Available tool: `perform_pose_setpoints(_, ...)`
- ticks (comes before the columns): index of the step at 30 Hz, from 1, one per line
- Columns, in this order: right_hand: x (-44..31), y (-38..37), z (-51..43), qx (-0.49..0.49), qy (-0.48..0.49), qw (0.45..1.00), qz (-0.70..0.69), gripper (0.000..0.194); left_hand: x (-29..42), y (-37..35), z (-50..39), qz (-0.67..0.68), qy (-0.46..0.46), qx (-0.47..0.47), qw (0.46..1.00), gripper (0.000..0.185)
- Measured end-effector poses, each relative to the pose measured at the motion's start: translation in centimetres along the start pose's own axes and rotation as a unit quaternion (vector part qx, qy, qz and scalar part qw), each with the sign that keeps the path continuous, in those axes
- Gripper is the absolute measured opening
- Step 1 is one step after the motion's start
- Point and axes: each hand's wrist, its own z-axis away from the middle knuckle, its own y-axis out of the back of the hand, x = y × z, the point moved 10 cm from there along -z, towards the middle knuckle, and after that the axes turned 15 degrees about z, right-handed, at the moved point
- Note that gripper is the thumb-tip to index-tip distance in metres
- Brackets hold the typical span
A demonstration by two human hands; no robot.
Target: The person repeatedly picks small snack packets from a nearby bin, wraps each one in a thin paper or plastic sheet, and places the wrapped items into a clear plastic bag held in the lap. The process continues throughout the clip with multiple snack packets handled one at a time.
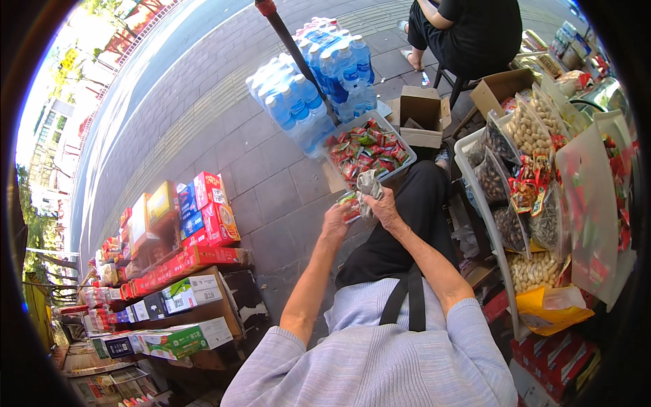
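Observation:
My left hand [336, 222] grips a small red and green snack packet [349, 203] by its edge. Against the packet's right side is a crumpled grey cloth [369, 192], bunched in my right hand [384, 207]. Both hands are close together above my lap, just in front of a translucent plastic bin [403, 168]. Many small red and green wrapped packets [367, 147] lie loose in that bin. My fingertips are partly hidden by the cloth and the packet.
Shrink-wrapped water bottles [295, 102] stand behind the bin, beside a dark pole [297, 51]. An open cardboard box [421, 119] is at its right. Bagged peanuts [528, 127] fill a white-rimmed tray [488, 224] on the right. Stacked cartons [218, 224] stand left. A person in black [478, 35] sits ahead.

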Motion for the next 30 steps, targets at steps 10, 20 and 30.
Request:
perform_pose_setpoints(10, -4.2, -2.0, 1.6, -0.045, 0.128, 0.968, 0.213, 0.018, -0.6, -0.8, 0.2, -0.042, -0.024, 0.027, 0.998, 0.02)
perform_pose_setpoints(20, -4.2, -3.8, 2.4, -0.132, 0.111, 0.958, 0.23, 0.021, 0.2, 0.3, -0.8, 0.018, -0.067, 0.008, 0.998, 0.019)
perform_pose_setpoints(30, -3.8, -1.7, 1.3, -0.019, 0.122, 0.973, 0.194, 0.013, -1.4, -1.0, -0.4, 0.004, -0.046, 0.017, 0.999, 0.021)
